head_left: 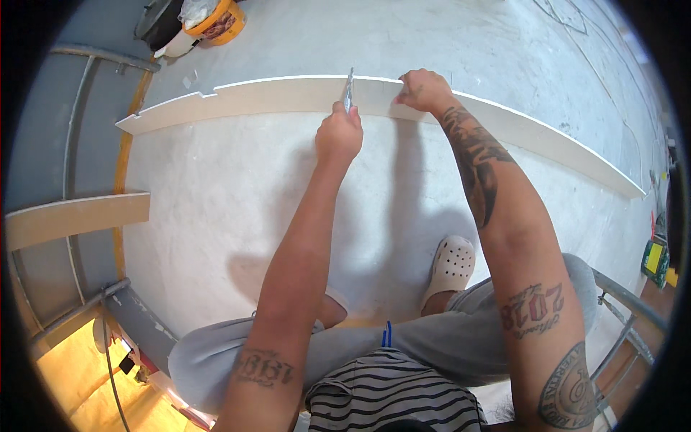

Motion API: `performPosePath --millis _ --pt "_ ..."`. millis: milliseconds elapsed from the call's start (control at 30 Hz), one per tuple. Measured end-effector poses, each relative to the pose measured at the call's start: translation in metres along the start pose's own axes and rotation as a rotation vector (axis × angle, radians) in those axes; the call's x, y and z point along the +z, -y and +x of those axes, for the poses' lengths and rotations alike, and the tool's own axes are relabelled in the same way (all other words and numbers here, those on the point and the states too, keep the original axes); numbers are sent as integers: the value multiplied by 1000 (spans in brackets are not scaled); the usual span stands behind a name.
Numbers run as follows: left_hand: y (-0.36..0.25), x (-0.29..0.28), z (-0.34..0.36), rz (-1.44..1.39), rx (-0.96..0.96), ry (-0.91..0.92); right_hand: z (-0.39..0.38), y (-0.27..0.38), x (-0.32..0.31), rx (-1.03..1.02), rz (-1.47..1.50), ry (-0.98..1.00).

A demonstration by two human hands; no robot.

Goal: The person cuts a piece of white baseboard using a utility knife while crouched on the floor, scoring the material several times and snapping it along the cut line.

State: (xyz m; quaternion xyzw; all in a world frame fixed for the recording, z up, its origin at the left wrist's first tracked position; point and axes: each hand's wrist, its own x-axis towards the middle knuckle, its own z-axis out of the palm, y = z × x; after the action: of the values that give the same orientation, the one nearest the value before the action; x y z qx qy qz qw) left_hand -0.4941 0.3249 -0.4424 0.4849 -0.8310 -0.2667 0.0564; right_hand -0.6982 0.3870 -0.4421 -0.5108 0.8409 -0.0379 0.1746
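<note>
A long, narrow strip of plasterboard stretches across the far part of the view, with a small step cut in its far edge at the left. My left hand is closed around a slim silver utility knife. Its upper end reaches the strip's far edge, while my fist covers the lower part. To the right, my right hand grips the strip at its far edge, fingers curled over it. How far the fingers go behind the board is hidden.
An orange bucket and a black tub stand at the far left. A shorter board piece lies across a metal frame on the left. Another metal frame is at the right. Below me are my legs and a beige clog.
</note>
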Motion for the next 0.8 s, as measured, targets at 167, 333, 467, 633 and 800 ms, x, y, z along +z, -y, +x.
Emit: performPosePath --millis 167,333,467,633,800 --pt "-8 -6 -2 43 -22 6 1 2 -2 -4 2 22" --pt "-18 -8 -5 94 -69 15 1 2 -1 -23 20 -22" --pt "-22 -7 -7 87 -87 19 3 -1 2 -30 25 -15" --pt "-30 -25 16 158 -102 175 6 -8 7 -107 22 -44" --pt "-41 -51 26 90 -208 308 5 0 5 -83 58 -36"
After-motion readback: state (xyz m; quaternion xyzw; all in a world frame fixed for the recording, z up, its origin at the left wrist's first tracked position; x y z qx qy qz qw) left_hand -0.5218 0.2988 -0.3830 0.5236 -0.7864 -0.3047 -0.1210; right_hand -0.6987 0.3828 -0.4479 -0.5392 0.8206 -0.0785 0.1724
